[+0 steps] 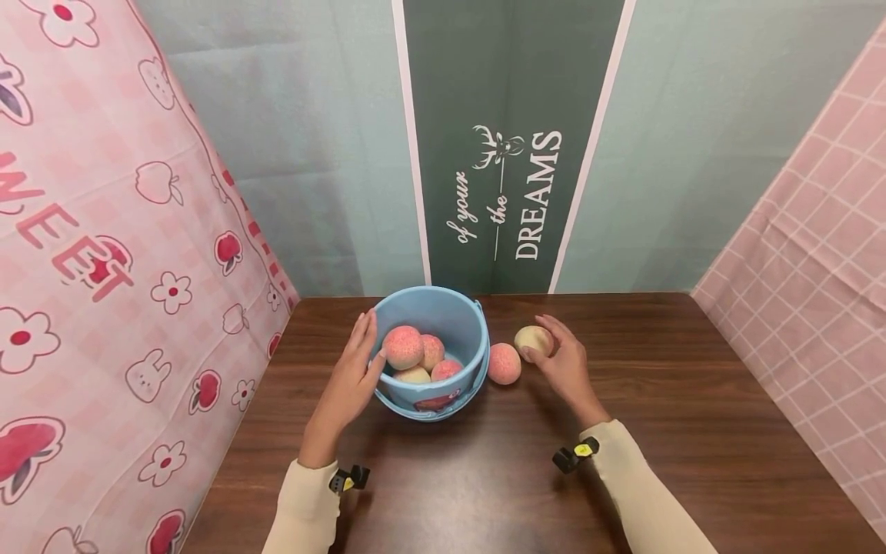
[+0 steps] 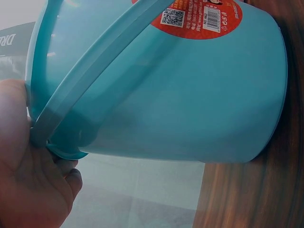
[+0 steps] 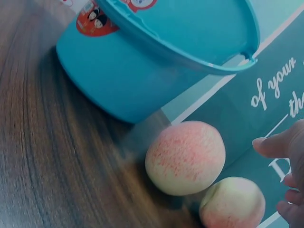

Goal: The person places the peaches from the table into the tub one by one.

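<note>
A light blue bucket [image 1: 432, 400] stands on the table with several pink and cream peaches [image 1: 403, 348] inside. My left hand [image 1: 353, 373] holds its left rim, thumb over the edge and fingers along the outside. In the left wrist view, the thumb and fingers meet the rim [image 2: 35, 90] beside the handle. Right of the bucket lies a pink peach [image 1: 504, 364], and a paler peach [image 1: 531, 342] is just beyond it. My right hand [image 1: 566, 365] is spread around the paler peach; a gap shows between them in the right wrist view.
The brown wooden table [image 1: 450, 492] ends at a green-grey backdrop [image 1: 332, 154] with white lettering. A pink patterned cloth [image 1: 104, 346] hangs on the left, and a pink grid cloth [image 1: 824, 231] on the right. The bucket's handle [image 2: 95, 61] hangs down its near side.
</note>
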{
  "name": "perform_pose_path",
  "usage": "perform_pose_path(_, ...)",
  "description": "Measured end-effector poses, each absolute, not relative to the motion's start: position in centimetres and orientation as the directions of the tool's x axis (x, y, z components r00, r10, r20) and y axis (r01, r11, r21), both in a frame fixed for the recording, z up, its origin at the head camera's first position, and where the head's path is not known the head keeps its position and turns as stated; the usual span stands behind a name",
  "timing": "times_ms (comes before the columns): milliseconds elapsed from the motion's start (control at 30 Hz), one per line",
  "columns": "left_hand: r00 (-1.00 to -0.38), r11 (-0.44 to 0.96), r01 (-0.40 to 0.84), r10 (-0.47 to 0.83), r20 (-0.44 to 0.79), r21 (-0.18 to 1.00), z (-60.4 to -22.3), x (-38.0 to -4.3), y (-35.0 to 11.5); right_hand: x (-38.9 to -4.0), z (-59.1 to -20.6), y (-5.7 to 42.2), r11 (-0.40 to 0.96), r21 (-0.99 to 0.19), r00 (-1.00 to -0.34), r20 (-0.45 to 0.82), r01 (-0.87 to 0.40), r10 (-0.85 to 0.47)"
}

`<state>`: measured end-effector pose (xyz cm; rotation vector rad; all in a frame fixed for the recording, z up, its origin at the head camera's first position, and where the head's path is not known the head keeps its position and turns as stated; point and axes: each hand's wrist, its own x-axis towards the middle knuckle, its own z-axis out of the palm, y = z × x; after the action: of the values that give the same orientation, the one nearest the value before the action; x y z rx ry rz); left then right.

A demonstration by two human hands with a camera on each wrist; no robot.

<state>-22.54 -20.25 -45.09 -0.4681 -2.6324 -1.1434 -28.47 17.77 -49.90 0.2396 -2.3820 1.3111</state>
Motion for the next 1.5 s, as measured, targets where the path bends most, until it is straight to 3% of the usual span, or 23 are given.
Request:
perform_pose_path(433, -0.919, 0.638, 0.386, 0.202, 0.339, 0.666, -45.3, -22.5, -20.5, -28.7, -52.2, 18.1, 0.561, -0.787, -0.928, 0.364, -0.259, 0.083)
perform_pose_path(1500, -0.919, 0.640, 0.384, 0.196, 0.341, 0.666, -44.9, -22.6, -20.3, -30.2, -54.9, 18.8, 0.543, -0.806, -0.928, 0.353, -0.235, 0.122)
